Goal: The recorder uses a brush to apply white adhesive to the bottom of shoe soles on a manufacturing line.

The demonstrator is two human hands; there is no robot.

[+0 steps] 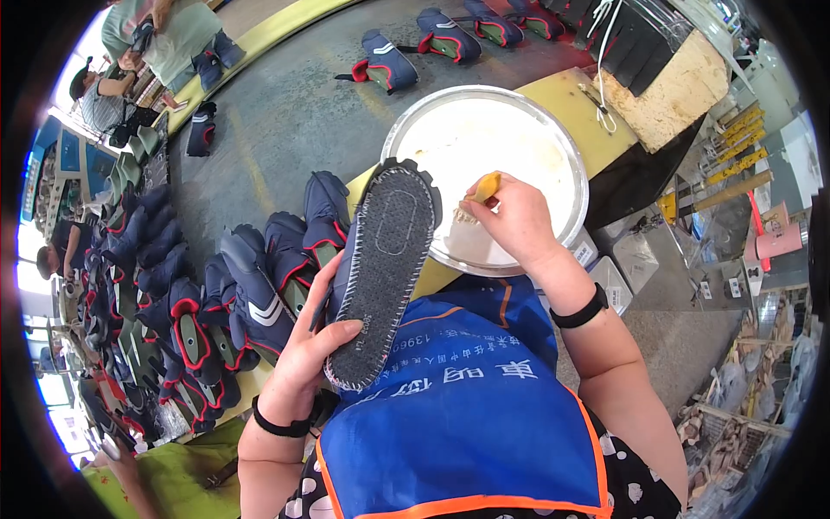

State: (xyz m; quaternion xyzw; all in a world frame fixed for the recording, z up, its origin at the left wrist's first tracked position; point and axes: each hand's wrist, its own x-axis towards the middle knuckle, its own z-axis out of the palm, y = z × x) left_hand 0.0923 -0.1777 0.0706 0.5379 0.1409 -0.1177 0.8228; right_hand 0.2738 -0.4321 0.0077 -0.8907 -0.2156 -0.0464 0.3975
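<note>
My left hand [309, 346] grips a shoe upper [386, 233] around its heel end, with the dark grey stitched underside turned up and the thumb pressed on it. Pale stitches run along the edge of that underside. In my right hand [516, 221] is a brush [488, 185] with a yellow handle, its pale bristles pointing down. The brush is over a round metal basin [577, 177] that holds a white substance. Whether the bristles touch the white substance I cannot tell. The toe of the shoe upper overlaps the basin's left rim.
Navy shoe uppers with red trim [259, 285] crowd the left side. Several more [391, 65] stand in a row on the grey conveyor belt [285, 104] beyond. People [112, 95] work at the far left. A blue apron [458, 415] covers my lap. Cardboard [670, 95] lies right of the basin.
</note>
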